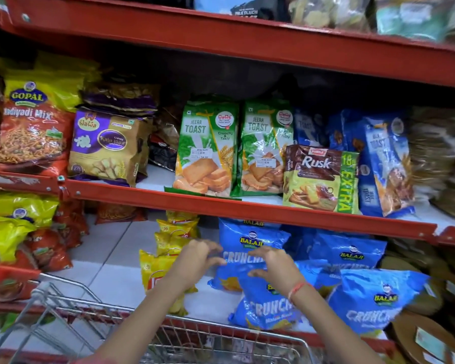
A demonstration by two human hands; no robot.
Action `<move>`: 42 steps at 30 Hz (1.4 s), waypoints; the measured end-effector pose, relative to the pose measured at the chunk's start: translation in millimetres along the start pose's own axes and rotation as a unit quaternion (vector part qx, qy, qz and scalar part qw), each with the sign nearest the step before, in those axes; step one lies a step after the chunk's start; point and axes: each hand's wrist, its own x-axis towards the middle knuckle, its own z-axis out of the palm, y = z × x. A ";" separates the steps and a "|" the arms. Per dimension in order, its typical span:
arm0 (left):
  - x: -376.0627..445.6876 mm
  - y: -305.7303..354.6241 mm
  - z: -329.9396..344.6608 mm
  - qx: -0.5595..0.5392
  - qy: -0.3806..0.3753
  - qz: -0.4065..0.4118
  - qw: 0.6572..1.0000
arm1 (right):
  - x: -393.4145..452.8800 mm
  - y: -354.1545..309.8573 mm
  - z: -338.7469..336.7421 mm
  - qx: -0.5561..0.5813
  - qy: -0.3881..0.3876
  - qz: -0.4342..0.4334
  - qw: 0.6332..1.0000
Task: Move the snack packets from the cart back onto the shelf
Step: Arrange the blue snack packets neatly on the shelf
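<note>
A person's two bare arms reach up from the bottom of the frame toward a red metal shop shelf (247,208) stocked with snacks. The left hand (195,258) sits just below the centre of the frame, fingers curled and spread, their tips at the left edge of an upright blue snack packet (250,243) on the lowest shelf. Whether those fingertips actually touch the packet cannot be told. The right hand (273,266) is just to its right, with an orange thread band (297,288) at the wrist. Its fingers are apart and bent, resting on the top of a second blue packet (263,306) that leans against the first, nearer the shelf's front edge. Neither hand is closed around anything.

More blue packets of the same kind lie to the right: one behind (350,253) and one at the lower right of the frame (378,298). Yellow chip packets (166,258) stand just left of the left hand. At the bottom of the frame, the wire rim of a shopping cart (63,298) sits in front of the shelf; its contents are not visible.

On the middle shelf, across the centre of the frame, stand two green toast packets (208,145), a brown rusk packet (321,177) and blue toast packets (384,158). To the left are a purple and gold toast packet (108,145) and a red and yellow mix packet (32,127). The far right of the frame is blurred.
</note>
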 end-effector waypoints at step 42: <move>41.8 132.0 76.4 0.047 0.032 0.069 0.996 | -63.4 163.9 -43.7 0.014 0.104 0.101 0.989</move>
